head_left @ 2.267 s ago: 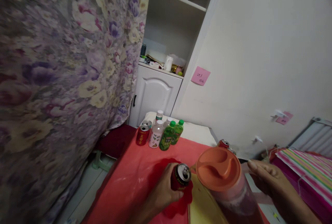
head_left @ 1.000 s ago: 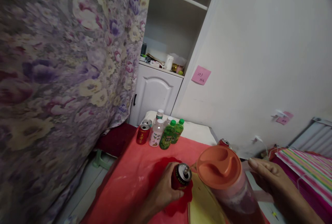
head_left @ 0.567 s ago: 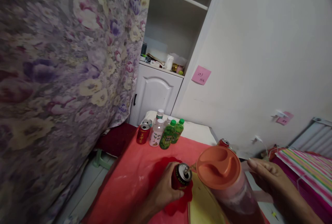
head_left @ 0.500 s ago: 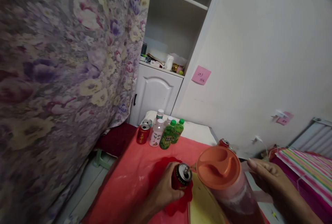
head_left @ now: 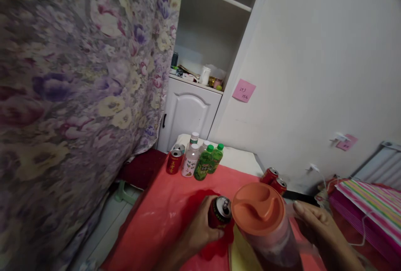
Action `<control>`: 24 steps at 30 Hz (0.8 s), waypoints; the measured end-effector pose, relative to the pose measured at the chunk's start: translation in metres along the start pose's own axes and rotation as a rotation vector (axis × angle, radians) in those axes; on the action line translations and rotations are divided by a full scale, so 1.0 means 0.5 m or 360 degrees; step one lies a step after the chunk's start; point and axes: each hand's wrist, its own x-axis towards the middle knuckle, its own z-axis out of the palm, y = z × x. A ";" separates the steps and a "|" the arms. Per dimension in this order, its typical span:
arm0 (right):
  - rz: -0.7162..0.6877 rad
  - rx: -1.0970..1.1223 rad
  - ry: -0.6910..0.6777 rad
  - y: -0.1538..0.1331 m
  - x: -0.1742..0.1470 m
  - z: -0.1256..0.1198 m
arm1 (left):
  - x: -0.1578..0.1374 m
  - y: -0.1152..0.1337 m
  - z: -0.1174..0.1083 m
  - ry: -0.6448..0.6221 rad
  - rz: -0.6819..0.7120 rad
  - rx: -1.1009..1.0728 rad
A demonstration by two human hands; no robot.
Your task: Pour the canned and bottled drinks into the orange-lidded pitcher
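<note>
Red tablecloth (head_left: 169, 221); floral curtain (head_left: 78, 87) alongside. Left hand (head_left: 200, 231) wraps the opened can (head_left: 220, 212). Right hand (head_left: 316, 225), fingers curled, apparently grips the pitcher (head_left: 266, 229) handle, hidden behind the orange lid.

Red cans: four in total, one at 6 o'clock beside the pitcher (head_left: 219, 213), one at 10 o'clock with the bottles (head_left: 174, 162), and two at 2 o'clock near the wall (head_left: 268, 175) (head_left: 278, 185). Bottles at 11 o'clock on the worktop (head_left: 163, 225): two green (head_left: 203, 164) (head_left: 215, 158), two clear visible (head_left: 189, 161) (head_left: 194, 138), perhaps one more hidden. Pitchers with orange lid (head_left: 258, 208): one; pink notes on the wall: two (head_left: 243, 90) (head_left: 346, 142).
</note>
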 end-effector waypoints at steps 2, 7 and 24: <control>0.0092 0.0084 -0.0047 0.000 -0.003 0.005 | 0.000 0.000 0.000 0.0011 0.0019 -0.0012; 0.0141 0.0134 -0.0082 0.012 -0.006 0.011 | -0.002 0.004 -0.001 0.0010 0.0044 0.0004; 0.0163 0.0470 0.0011 0.085 -0.016 0.002 | 0.009 0.026 -0.025 0.0065 0.0062 -0.0152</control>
